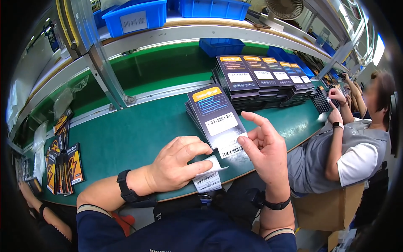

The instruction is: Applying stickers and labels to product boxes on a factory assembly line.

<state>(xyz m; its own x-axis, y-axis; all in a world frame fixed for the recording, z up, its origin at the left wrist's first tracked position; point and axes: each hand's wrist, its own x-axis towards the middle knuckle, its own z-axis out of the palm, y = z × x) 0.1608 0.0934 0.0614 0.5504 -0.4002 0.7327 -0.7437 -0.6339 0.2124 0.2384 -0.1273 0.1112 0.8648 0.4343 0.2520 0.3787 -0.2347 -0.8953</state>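
My left hand [178,164] is closed on a strip of white barcode labels [208,181], which hangs over the table's front edge. The strip's upper end curls between the fingers. In front of both hands lies a stack of flat dark boxes [208,105] with orange tops. A white barcode label [231,145] lies across the near end of the top box. My right hand [266,151] is at that label's right edge, its thumb tip touching it. The right index finger is stretched out, apart from the thumb. What the curled right fingers touch is partly hidden.
Tall stacks of similar boxes [260,80] stand at the back right. Loose orange-and-black packs [65,168] lie at the left of the green table [138,130]. Blue bins [134,19] sit on the shelf above. A co-worker [357,138] sits at the right; another person's arm [50,220] shows at lower left.
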